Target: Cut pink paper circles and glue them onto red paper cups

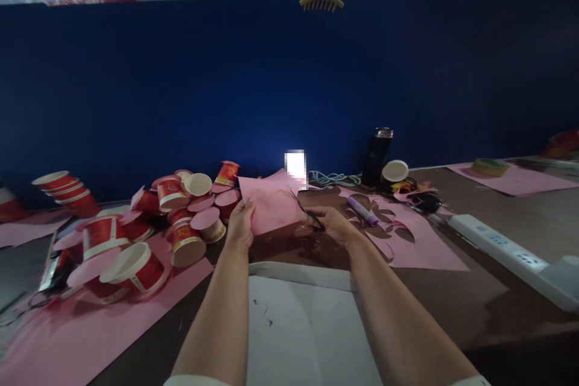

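Note:
Between my hands is a sheet of pink paper point(274, 208) with a faint round outline drawn on it. My left hand point(242, 223) pinches its left edge, thumb on top. In my right hand point(332, 223) is a pair of dark-handled scissors point(312, 215), fingers wrapped round the handles. The blades point up and left at the paper's right edge, and I cannot tell how far apart they are. Left of my left hand lie red paper cups, among them a cup point(187, 244) on its side and several with pink paper discs on their mouths.
A purple glue stick point(362, 211) lies on cut pink paper point(429, 250) to the right. Beyond stand a black flask point(377, 157) and a white power strip point(511, 259). A roll of tape point(490, 167) rests farther right. White paper point(307, 325) lies nearest me; a blue partition point(226, 72) rises behind.

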A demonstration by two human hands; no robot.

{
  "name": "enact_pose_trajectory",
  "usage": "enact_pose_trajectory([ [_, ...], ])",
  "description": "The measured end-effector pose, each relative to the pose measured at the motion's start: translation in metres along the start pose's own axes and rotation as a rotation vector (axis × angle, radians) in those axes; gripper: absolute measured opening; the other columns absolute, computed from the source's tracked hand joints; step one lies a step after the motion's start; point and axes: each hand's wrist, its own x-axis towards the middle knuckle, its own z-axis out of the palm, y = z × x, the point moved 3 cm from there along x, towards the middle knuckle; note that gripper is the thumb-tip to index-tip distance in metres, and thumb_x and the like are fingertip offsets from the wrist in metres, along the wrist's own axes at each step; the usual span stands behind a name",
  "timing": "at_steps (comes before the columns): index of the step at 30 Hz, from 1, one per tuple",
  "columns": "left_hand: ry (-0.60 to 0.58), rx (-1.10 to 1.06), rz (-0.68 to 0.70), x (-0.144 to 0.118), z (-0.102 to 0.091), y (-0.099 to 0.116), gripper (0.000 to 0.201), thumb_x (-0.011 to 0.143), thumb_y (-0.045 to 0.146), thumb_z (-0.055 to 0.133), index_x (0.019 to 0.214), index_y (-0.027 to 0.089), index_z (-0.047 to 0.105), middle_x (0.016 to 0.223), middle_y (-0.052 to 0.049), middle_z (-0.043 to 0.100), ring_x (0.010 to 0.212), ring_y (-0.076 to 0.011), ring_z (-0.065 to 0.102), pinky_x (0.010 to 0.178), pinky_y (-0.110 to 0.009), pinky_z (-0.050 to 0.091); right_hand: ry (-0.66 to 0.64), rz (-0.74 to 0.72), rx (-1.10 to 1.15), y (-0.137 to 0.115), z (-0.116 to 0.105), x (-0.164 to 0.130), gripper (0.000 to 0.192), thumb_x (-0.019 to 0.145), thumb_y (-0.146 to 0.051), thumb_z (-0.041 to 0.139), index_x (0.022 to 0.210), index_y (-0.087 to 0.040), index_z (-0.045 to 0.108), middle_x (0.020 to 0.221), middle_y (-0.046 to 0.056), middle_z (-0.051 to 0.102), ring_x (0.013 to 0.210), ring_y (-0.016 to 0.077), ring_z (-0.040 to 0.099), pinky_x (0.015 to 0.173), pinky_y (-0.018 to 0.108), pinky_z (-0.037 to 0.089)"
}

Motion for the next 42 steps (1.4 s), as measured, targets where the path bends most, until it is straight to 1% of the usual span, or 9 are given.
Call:
enact_pose_trajectory([
  [6, -0.019, -0.005, -0.015, 0.001, -0.002, -0.002, 0.044, 0.062, 0.034, 0.078, 0.098, 0.013, 0.068, 0.086, -0.008, 0.072, 0.086, -0.0209, 0.066, 0.085, -0.036, 0.049, 0.025, 0.019, -0.030, -0.005, 0.000, -0.002, 0.041, 0.065, -0.045, 0.073, 0.086, -0.011, 0.069, 0.063, -0.002, 0.051, 0.057, 0.0081, 0.042, 0.054, 0.023, 0.029],
  [11, -0.049, -0.039, -0.048, -0.001, 0.001, 0.000, 0.045, 0.062, 0.033, 0.078, 0.101, 0.013, 0.067, 0.086, -0.008, 0.072, 0.089, -0.0223, 0.067, 0.086, -0.037, 0.049, 0.017, 0.030, -0.045, -0.012, 0.001, -0.006, 0.042, 0.063, -0.043, 0.072, 0.089, -0.010, 0.070, 0.062, -0.002, 0.050, 0.056, 0.0078, 0.039, 0.052, 0.023, 0.028],
  [16, -0.026, -0.019, -0.076, -0.002, 0.000, 0.000, 0.047, 0.059, 0.033, 0.079, 0.099, 0.012, 0.066, 0.086, -0.009, 0.072, 0.089, -0.0240, 0.067, 0.085, -0.039, 0.050, 0.018, 0.036, -0.108, -0.016, -0.001, -0.007, 0.036, 0.066, -0.039, 0.071, 0.087, -0.010, 0.071, 0.060, -0.003, 0.048, 0.056, 0.0076, 0.039, 0.052, 0.022, 0.028],
  [19, -0.014, -0.024, -0.096, -0.001, -0.002, -0.001, 0.044, 0.060, 0.032, 0.079, 0.097, 0.011, 0.066, 0.087, -0.010, 0.072, 0.090, -0.0243, 0.067, 0.086, -0.040, 0.050, 0.001, 0.018, -0.136, -0.015, -0.002, -0.007, 0.037, 0.067, -0.040, 0.071, 0.090, -0.012, 0.072, 0.063, -0.002, 0.053, 0.059, 0.0089, 0.043, 0.053, 0.022, 0.031],
  [25, -0.001, 0.003, -0.092, 0.003, -0.006, -0.004, 0.044, 0.061, 0.033, 0.078, 0.098, 0.011, 0.067, 0.089, -0.011, 0.071, 0.089, -0.0243, 0.066, 0.085, -0.040, 0.050, 0.003, 0.038, -0.161, -0.009, -0.003, -0.005, 0.049, 0.067, -0.041, 0.070, 0.108, -0.014, 0.069, 0.073, 0.002, 0.063, 0.062, 0.0120, 0.049, 0.056, 0.024, 0.037],
  [28, 0.005, 0.027, -0.118, 0.003, -0.009, -0.005, 0.046, 0.059, 0.034, 0.079, 0.097, 0.011, 0.067, 0.086, -0.011, 0.071, 0.086, -0.0245, 0.067, 0.082, -0.040, 0.051, 0.008, 0.028, -0.202, -0.010, -0.004, -0.005, 0.046, 0.069, -0.038, 0.068, 0.109, -0.014, 0.069, 0.072, 0.002, 0.063, 0.063, 0.0123, 0.048, 0.056, 0.024, 0.037],
  [33, 0.021, 0.033, -0.146, 0.003, -0.009, -0.005, 0.049, 0.054, 0.033, 0.081, 0.095, 0.010, 0.067, 0.081, -0.010, 0.071, 0.083, -0.0250, 0.067, 0.079, -0.039, 0.052, -0.022, 0.013, -0.247, -0.005, -0.008, -0.002, 0.043, 0.072, -0.037, 0.065, 0.110, -0.017, 0.069, 0.062, -0.001, 0.057, 0.055, 0.0102, 0.044, 0.052, 0.023, 0.034],
  [37, 0.007, 0.065, -0.137, 0.004, -0.009, -0.005, 0.051, 0.054, 0.036, 0.081, 0.095, 0.010, 0.067, 0.082, -0.011, 0.071, 0.082, -0.0252, 0.067, 0.078, -0.040, 0.052, -0.029, 0.012, -0.244, -0.001, -0.010, -0.001, 0.043, 0.072, -0.034, 0.064, 0.110, -0.015, 0.069, 0.062, 0.000, 0.056, 0.055, 0.0097, 0.044, 0.052, 0.022, 0.034],
  [42, 0.015, 0.117, -0.136, 0.002, -0.009, -0.002, 0.050, 0.053, 0.038, 0.081, 0.093, 0.010, 0.067, 0.081, -0.010, 0.071, 0.081, -0.0245, 0.066, 0.080, -0.040, 0.051, -0.037, -0.010, -0.271, -0.006, -0.010, -0.003, 0.041, 0.072, -0.033, 0.063, 0.107, -0.013, 0.070, 0.063, 0.001, 0.057, 0.057, 0.0103, 0.044, 0.053, 0.023, 0.034],
])
